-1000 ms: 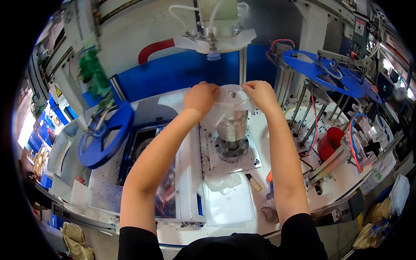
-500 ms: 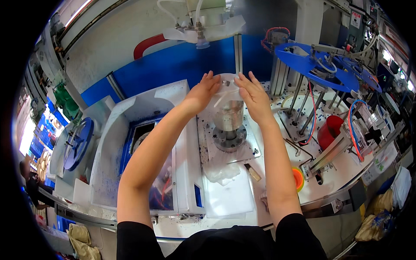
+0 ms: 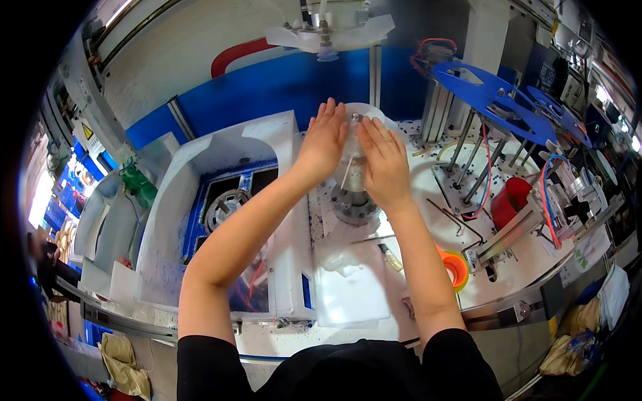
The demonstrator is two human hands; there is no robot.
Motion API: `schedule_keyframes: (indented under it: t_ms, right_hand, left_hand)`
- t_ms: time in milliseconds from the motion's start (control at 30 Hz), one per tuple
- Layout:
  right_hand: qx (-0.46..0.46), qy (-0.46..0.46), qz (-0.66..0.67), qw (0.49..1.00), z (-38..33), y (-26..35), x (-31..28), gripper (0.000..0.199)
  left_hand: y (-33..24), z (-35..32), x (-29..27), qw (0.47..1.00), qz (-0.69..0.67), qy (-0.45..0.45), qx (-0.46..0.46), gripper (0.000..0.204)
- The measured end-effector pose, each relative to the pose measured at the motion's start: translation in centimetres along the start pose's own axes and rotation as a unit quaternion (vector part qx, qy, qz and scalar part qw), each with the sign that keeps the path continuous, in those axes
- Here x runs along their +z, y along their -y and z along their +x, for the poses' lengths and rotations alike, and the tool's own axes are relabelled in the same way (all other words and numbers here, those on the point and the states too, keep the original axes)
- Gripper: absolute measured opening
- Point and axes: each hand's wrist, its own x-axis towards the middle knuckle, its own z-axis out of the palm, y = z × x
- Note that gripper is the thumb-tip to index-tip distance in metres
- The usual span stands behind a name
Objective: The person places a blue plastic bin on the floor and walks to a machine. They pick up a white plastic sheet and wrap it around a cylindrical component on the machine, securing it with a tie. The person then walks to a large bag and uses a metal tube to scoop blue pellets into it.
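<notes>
My left hand (image 3: pixel 326 139) and my right hand (image 3: pixel 384 159) reach forward with flat, stretched fingers, one at each side of a translucent white plastic piece (image 3: pixel 366 112). That piece sits over a metal cylinder (image 3: pixel 354 175), which rises from a round bolted metal base (image 3: pixel 353 206). Both palms face inward and lie close against the piece; exactly where they touch is partly hidden. A small metal knob (image 3: pixel 356 117) shows between the fingertips. Nearer to me lie a crumpled clear plastic bag (image 3: pixel 342 259) and a white sheet (image 3: pixel 351 301).
A suction cup (image 3: pixel 327 53) hangs above. To the left stands a white machine housing (image 3: pixel 160 247). At right are blue discs on rods (image 3: pixel 491 100), a red cup (image 3: pixel 511 200), hex keys (image 3: pixel 461 220) and an orange-yellow tape roll (image 3: pixel 456 269).
My hands have come closer together and moved down along the plastic piece. The view has shifted slightly. A blue disc formerly seen at far left no longer shows there.
</notes>
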Motion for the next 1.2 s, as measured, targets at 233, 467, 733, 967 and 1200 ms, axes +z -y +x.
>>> schedule_keyframes:
  t_ms: [233,467,733,967,1200]
  right_hand:
    - [0.261,-0.084,0.368,0.888,2.6,-5.6,0.9,0.034]
    - [0.303,0.098,0.314,0.895,5.0,-7.3,3.1,0.05]
    - [0.335,0.05,0.37,0.865,3.6,-6.6,3.5,0.057]
    - [0.22,-0.086,0.112,0.965,1.7,-5.2,3.3,0.054]
    - [0.291,0.026,0.132,0.947,-1.0,-1.8,5.2,0.071]
  left_hand:
    - [1.5,3.7,-1.8,0.996,-0.084,0.012,-0.005,0.043]
    - [2.3,7.6,-1.1,0.987,-0.075,0.135,-0.05,0.033]
    - [2.6,8.4,0.1,0.959,-0.168,0.181,-0.136,0.033]
    - [3.3,5.0,0.1,0.967,-0.219,0.091,-0.096,0.05]
    - [5.4,1.3,0.0,0.974,0.189,-0.038,0.118,0.052]
